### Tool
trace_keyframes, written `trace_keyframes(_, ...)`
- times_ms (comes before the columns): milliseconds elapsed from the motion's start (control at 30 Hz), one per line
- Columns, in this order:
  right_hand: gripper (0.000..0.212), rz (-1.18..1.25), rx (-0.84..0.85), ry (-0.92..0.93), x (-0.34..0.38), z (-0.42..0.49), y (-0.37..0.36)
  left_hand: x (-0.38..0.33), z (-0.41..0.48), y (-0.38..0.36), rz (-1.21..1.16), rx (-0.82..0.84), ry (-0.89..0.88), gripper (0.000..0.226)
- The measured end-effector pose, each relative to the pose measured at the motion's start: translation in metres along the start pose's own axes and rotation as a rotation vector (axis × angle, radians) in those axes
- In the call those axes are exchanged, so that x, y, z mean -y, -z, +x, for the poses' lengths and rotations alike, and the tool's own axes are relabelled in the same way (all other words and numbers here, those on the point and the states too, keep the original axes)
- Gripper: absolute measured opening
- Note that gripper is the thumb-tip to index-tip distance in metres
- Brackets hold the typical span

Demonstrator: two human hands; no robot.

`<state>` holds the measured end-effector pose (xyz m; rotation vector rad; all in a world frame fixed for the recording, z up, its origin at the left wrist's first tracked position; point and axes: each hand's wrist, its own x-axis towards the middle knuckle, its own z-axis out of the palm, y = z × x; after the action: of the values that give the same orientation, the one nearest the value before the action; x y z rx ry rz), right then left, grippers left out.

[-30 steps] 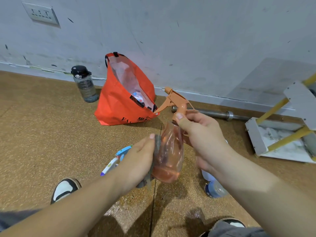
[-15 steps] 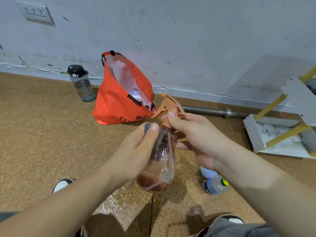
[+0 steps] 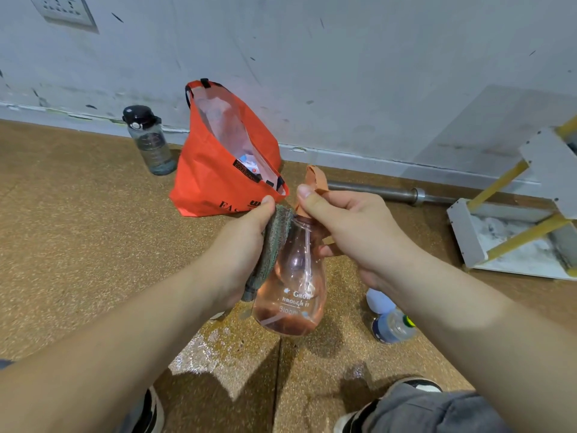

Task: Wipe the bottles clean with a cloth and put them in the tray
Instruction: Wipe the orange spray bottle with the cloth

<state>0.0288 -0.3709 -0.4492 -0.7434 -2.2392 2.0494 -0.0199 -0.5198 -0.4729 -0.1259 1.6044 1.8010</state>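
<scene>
A clear orange spray bottle (image 3: 292, 292) with white lettering hangs in mid air above the floor. My right hand (image 3: 346, 226) grips its orange trigger head at the top. My left hand (image 3: 240, 248) holds a grey-green cloth (image 3: 271, 245) and presses it against the bottle's left shoulder and neck. A small clear bottle with a blue label (image 3: 392, 325) lies on the floor under my right forearm, partly hidden. A dark water bottle with a black lid (image 3: 150, 142) stands by the wall at the left.
An open orange bag (image 3: 212, 179) leans near the wall behind the hands. A metal bar (image 3: 390, 192) lies along the skirting. A white and yellow frame (image 3: 515, 226) stands at the right. A wet patch (image 3: 224, 348) shines on the brown floor. My shoes show at the bottom.
My left hand has slid the cloth up the bottle from its belly to the neck. The bottle has turned, so its white lettering faces me.
</scene>
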Motion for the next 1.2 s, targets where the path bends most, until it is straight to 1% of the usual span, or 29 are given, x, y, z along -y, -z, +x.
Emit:
trace_keyframes(100, 0.041, 0.004, -0.024, 0.001, -0.002, 0.002, -0.002, -0.002, -0.001, -0.004, 0.046, -0.002, -0.029, 0.051)
trace_keyframes(167, 0.042, 0.027, -0.039, 0.007, -0.003, 0.003, -0.002, -0.003, -0.002, -0.009, 0.174, -0.018, -0.093, 0.047)
trace_keyframes(233, 0.042, 0.036, -0.052, 0.008, -0.004, 0.004, -0.003, -0.001, -0.009, -0.015, 0.421, -0.013, -0.246, 0.041)
trace_keyframes(267, 0.042, 0.037, -0.062, 0.007, -0.004, 0.005, -0.003, 0.005, -0.013, -0.016, 0.596, -0.004, -0.34, 0.039)
trace_keyframes(300, 0.04, 0.05, -0.078, 0.005, -0.004, 0.006, -0.003, 0.014, -0.017, -0.016, 0.79, -0.007, -0.429, 0.041)
trace_keyframes(333, 0.038, 0.07, -0.101, 0.0, -0.004, 0.008, -0.002, 0.026, -0.023, -0.018, 0.981, -0.024, -0.513, 0.052)
trace_keyframes(400, 0.036, 0.08, -0.158, -0.02, -0.005, 0.012, -0.001, 0.05, -0.038, -0.019, 1.264, -0.065, -0.662, 0.072)
trace_keyframes(467, 0.042, 0.06, -0.196, -0.028, -0.006, 0.016, 0.0, 0.066, -0.046, -0.018, 1.377, -0.06, -0.719, 0.077)
trace_keyframes(533, 0.042, 0.053, -0.211, -0.032, -0.007, 0.017, 0.001, 0.074, -0.045, -0.014, 1.374, -0.043, -0.78, 0.076)
trace_keyframes(567, 0.04, 0.05, -0.208, -0.032, -0.007, 0.017, 0.0, 0.07, -0.04, -0.01, 1.308, -0.024, -0.775, 0.076)
trace_keyframes(600, 0.038, 0.051, -0.201, -0.03, -0.006, 0.017, 0.0, 0.06, -0.035, -0.007, 1.202, 0.016, -0.692, 0.073)
trace_keyframes(633, 0.036, 0.052, -0.191, -0.025, -0.005, 0.015, -0.001, 0.049, -0.029, -0.004, 1.062, 0.058, -0.554, 0.069)
trace_keyframes(667, 0.036, 0.055, -0.18, -0.018, -0.004, 0.015, -0.001, 0.037, -0.022, -0.002, 0.846, 0.086, -0.379, 0.062)
trace_keyframes(700, 0.037, 0.061, -0.169, -0.016, -0.004, 0.014, -0.001, 0.027, -0.015, -0.001, 0.597, 0.084, -0.199, 0.053)
trace_keyframes(733, 0.037, 0.068, -0.163, -0.026, -0.004, 0.013, -0.002, 0.021, -0.01, 0.001, 0.407, 0.05, -0.033, 0.05)
trace_keyframes(767, 0.038, 0.076, -0.163, -0.044, -0.004, 0.013, -0.002, 0.017, -0.006, 0.002, 0.326, 0.027, 0.092, 0.053)
trace_keyframes(800, 0.037, 0.08, -0.166, -0.062, -0.004, 0.013, -0.001, 0.016, -0.005, 0.002, 0.297, 0.017, 0.173, 0.056)
trace_keyframes(833, 0.036, 0.082, -0.168, -0.077, -0.004, 0.013, 0.0, 0.018, -0.006, 0.002, 0.292, 0.003, 0.209, 0.058)
trace_keyframes(867, 0.034, 0.085, -0.174, -0.086, -0.004, 0.013, 0.002, 0.019, -0.01, -0.001, 0.315, -0.017, 0.192, 0.058)
trace_keyframes(900, 0.033, 0.096, -0.183, -0.094, -0.003, 0.014, 0.002, 0.02, -0.017, -0.005, 0.389, -0.035, 0.104, 0.055)
trace_keyframes(967, 0.033, 0.136, -0.208, -0.12, -0.005, 0.018, 0.003, 0.03, -0.031, -0.014, 0.708, -0.021, -0.214, 0.047)
trace_keyframes(1000, 0.035, 0.148, -0.222, -0.134, -0.006, 0.019, 0.003, 0.037, -0.038, -0.019, 0.915, 0.001, -0.369, 0.052)
trace_keyframes(1033, 0.035, 0.15, -0.228, -0.141, -0.007, 0.02, 0.003, 0.042, -0.042, -0.021, 1.074, 0.008, -0.475, 0.062)
trace_keyframes(1067, 0.034, 0.148, -0.227, -0.142, -0.007, 0.02, 0.002, 0.043, -0.042, -0.021, 1.143, 0.001, -0.527, 0.069)
trace_keyframes(1133, 0.034, 0.173, -0.219, -0.139, -0.002, 0.018, 0.002, 0.045, -0.031, -0.009, 1.113, -0.006, -0.587, 0.071)
trace_keyframes(1167, 0.035, 0.212, -0.222, -0.138, 0.002, 0.017, 0.003, 0.043, -0.024, -0.002, 1.02, 0.005, -0.58, 0.069)
trace_keyframes(1200, 0.037, 0.248, -0.236, -0.132, 0.006, 0.016, 0.005, 0.039, -0.021, 0.003, 0.868, 0.022, -0.527, 0.063)
